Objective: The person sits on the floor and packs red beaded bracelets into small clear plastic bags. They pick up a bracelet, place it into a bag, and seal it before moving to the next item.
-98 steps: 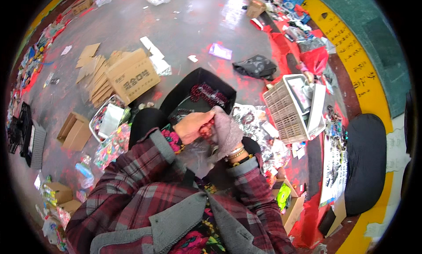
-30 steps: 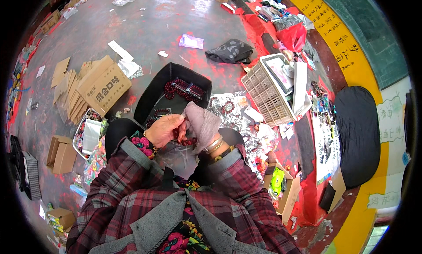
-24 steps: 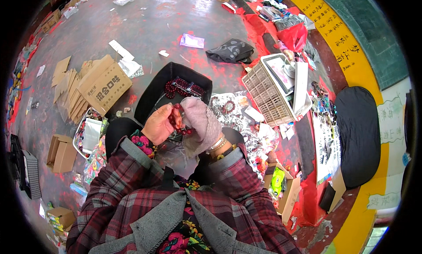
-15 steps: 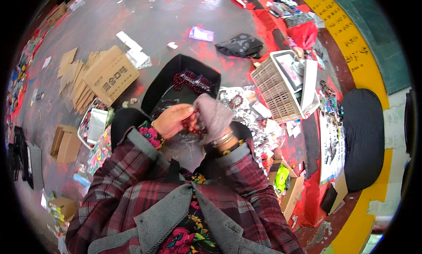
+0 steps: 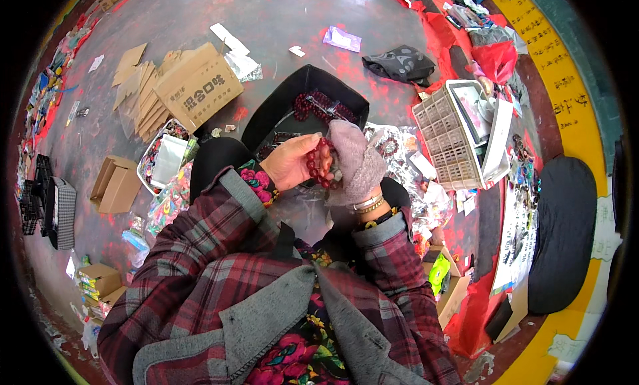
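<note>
My left hand (image 5: 291,162) is bare and closed on a string of dark red round beads, a bead bracelet (image 5: 311,164). The loop hangs between my two hands. A fuzzy mauve glove or cloth covers my right hand (image 5: 356,162), which is pressed against the other side of the beads; its fingers are hidden. Just beyond my hands stands a black open box (image 5: 266,112) on the floor. More dark red bead strings (image 5: 311,106), some in clear wrapping, lie inside it.
Clear plastic wrappers (image 5: 416,205) lie right of my knees. A beige basket (image 5: 442,148) of packages stands beyond them. Flattened cardboard (image 5: 200,85), a white tub of items (image 5: 166,162) and an open carton (image 5: 114,185) are on the left. A black bag (image 5: 399,64) lies ahead.
The whole view has shifted, so things sit further right in the picture. My hands have turned, and more of the bead bracelet shows between them.
</note>
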Motion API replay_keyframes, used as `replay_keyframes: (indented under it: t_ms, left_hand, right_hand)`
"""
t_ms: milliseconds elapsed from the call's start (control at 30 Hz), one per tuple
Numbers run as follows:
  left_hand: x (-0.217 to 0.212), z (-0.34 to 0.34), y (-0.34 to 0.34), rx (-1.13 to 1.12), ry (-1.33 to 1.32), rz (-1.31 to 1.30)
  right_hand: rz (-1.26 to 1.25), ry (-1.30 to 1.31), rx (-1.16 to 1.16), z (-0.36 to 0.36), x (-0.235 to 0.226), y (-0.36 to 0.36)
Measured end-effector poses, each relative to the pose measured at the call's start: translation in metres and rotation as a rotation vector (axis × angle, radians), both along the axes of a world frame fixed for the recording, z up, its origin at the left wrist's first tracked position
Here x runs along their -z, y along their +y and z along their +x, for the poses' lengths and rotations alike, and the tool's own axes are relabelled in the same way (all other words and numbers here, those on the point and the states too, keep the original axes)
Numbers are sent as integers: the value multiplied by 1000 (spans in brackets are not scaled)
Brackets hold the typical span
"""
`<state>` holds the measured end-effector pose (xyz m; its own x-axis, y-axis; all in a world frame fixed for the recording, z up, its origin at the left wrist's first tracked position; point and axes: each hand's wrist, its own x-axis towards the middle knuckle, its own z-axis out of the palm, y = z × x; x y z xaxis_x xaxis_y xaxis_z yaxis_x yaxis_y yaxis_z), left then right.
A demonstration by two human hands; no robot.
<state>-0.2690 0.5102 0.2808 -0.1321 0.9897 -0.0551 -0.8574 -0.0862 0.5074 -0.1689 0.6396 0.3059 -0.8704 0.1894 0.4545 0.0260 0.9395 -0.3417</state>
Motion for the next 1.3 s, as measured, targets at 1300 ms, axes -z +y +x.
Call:
replay_keyframes:
  t_ms: [1300]
  left_hand:
    - [2, 0, 0, -94, -116, -19]
  right_hand:
    - [-40, 80, -142, 0, 9, 9]
